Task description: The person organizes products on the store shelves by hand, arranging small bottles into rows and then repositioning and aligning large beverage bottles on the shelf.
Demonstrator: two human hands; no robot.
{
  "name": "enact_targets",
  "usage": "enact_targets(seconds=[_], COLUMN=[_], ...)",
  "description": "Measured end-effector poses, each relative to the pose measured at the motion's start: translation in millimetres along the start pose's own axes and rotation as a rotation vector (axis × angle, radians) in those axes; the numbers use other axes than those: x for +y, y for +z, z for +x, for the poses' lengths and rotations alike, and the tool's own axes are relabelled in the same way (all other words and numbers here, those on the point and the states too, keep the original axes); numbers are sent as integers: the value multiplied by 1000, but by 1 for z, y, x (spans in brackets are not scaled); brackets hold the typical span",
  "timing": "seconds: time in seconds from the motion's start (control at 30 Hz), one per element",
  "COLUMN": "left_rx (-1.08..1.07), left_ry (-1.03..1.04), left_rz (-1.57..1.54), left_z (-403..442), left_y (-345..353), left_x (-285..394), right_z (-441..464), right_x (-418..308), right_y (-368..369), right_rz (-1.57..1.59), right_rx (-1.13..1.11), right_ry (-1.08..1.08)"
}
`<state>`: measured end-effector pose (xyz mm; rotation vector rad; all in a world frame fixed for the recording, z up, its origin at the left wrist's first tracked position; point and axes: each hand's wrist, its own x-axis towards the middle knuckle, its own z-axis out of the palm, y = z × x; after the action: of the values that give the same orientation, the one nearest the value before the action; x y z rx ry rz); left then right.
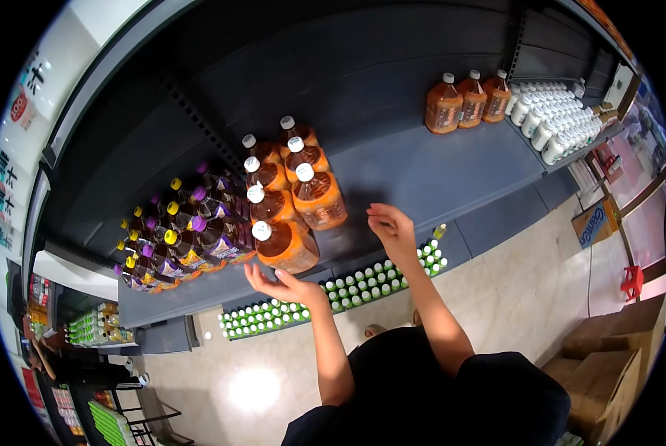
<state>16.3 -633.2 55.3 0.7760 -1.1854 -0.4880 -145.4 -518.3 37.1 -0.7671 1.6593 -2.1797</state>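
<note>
Large orange-labelled drink bottles with white caps stand upright in two rows on the dark grey shelf [437,178]. My left hand [287,287] is open, palm up, at the lower front of the nearest orange drink bottle [292,249]; whether it touches the bottle I cannot tell. To the right of the group, my right hand [394,232] hovers over the shelf's front part, fingers loosely bent and apart, holding nothing. The closest thing to it is the front bottle of the right-hand row [320,201].
Dark bottles with purple and yellow caps [192,238] crowd the left. Further right are three orange bottles [472,100] and rows of white bottles [559,123]. Green bottles with white caps [348,292] line a lower shelf. Cardboard boxes [604,357] sit lower right; another person [88,372] is lower left.
</note>
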Motion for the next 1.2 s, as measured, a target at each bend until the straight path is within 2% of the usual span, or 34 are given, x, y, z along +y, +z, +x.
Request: enact_targets(seconds=[0.47, 0.6, 0.63, 0.77, 0.9, 1.03, 1.13, 1.2], left_rx=[43, -8, 7, -81, -163, -326, -390, -449], left_ry=[199, 250, 197, 458, 370, 339, 164, 250], left_rz=[102, 36, -82, 132, -122, -180, -395, -269], left_z=[21, 17, 12, 2, -22, -49, -72, -77], left_y=[28, 49, 61, 82, 121, 143, 169, 181], left_x=[18, 30, 33, 55, 75, 78, 82, 84], right_z=[51, 68, 78, 93, 116, 143, 160, 172], right_x=[-21, -19, -19, -26, -36, -37, -48, -49], right_y=[-26, -35, -39, -58, -85, -115, -135, -147], right_rz=[134, 164, 162, 166, 223, 222, 218, 214], right_rx=[50, 70, 70, 104, 165, 245, 308, 330], right_ry=[-32, -24, -65, -124, -157, -158, -159, -162])
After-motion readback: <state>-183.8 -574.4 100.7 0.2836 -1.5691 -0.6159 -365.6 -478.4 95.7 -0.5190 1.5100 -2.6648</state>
